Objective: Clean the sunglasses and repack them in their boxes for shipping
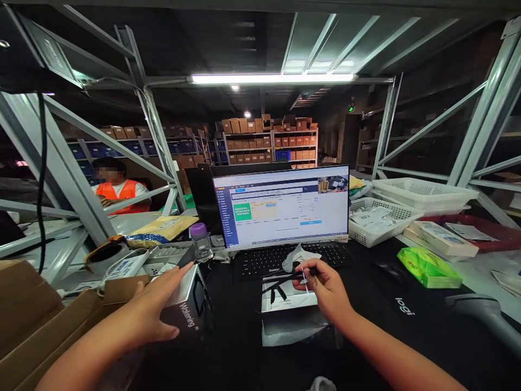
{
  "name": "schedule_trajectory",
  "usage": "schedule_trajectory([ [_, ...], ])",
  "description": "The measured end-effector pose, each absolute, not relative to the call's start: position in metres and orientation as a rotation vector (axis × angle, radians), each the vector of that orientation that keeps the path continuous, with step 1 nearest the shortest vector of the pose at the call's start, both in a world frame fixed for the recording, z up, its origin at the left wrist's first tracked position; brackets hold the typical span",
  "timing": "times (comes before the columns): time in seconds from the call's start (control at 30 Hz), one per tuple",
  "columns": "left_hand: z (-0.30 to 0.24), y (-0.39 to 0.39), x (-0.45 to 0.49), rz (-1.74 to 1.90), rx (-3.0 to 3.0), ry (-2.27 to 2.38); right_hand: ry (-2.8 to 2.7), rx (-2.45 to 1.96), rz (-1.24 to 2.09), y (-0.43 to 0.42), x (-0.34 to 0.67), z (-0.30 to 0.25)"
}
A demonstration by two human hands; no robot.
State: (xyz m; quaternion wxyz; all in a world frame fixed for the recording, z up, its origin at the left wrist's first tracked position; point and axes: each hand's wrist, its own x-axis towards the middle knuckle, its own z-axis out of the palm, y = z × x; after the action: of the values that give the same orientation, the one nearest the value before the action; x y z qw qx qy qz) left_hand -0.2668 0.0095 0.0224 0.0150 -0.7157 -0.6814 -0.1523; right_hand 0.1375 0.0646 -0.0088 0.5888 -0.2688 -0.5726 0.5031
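Observation:
My left hand [148,312] is spread at the near left side of a black and white box [187,315] lettered "Wakening", thumb apart from the fingers. Whether its palm presses on the box I cannot tell. In front of the keyboard lies an opened shallow box [295,320] with a white inside and black strip-like pieces [279,294] in it. Over its right end my right hand [323,285] is closed in a pinch on a slim black object [312,271]; its exact kind is unclear. A thin pale strip shows by those fingers. Crumpled pale wrapping [299,257] lies just behind.
A keyboard [260,262] and lit monitor [280,212] stand ahead. An open carton [52,320] is at left, a purple-lidded bottle [199,241] behind. On the right are a green packet [429,267], a scanner [484,312] and white baskets [378,231]. Someone in an orange vest [126,194] sits beyond.

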Motion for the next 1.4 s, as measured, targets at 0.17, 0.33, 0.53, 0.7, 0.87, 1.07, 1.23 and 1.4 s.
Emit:
schedule_trajectory([
  [0.17, 0.023, 0.002, -0.227, -0.541, -2.05, -1.995, -1.387, -0.616, 1.12, 0.06, 0.134, -0.011],
  [0.33, 0.022, -0.02, -0.142, -0.937, -2.325, -1.671, -1.326, -0.644, 1.153, 0.06, 0.131, -0.01],
  [0.53, 0.003, -0.001, -0.082, -1.523, -2.408, -1.848, -0.963, -0.62, 1.392, 0.069, 0.131, -0.005],
  [0.7, 0.018, 0.021, -0.074, -2.445, -2.605, -1.857, -0.788, -0.588, 1.514, 0.072, 0.131, 0.001],
  [0.87, 0.03, 0.022, -0.078, -2.381, -2.45, -2.091, -0.767, -0.589, 1.618, 0.068, 0.134, 0.004],
  [1.07, 0.026, 0.018, -0.07, -2.515, -2.633, -1.818, -0.793, -0.661, 1.633, 0.063, 0.135, 0.0],
  [1.23, 0.017, 0.02, -0.06, -2.906, -2.338, -1.797, -0.99, -0.779, 1.652, 0.068, 0.139, -0.001],
  [1.4, 0.016, 0.021, -0.065, -3.011, -2.211, -1.818, -1.247, -0.927, 1.591, 0.079, 0.163, 0.005],
])
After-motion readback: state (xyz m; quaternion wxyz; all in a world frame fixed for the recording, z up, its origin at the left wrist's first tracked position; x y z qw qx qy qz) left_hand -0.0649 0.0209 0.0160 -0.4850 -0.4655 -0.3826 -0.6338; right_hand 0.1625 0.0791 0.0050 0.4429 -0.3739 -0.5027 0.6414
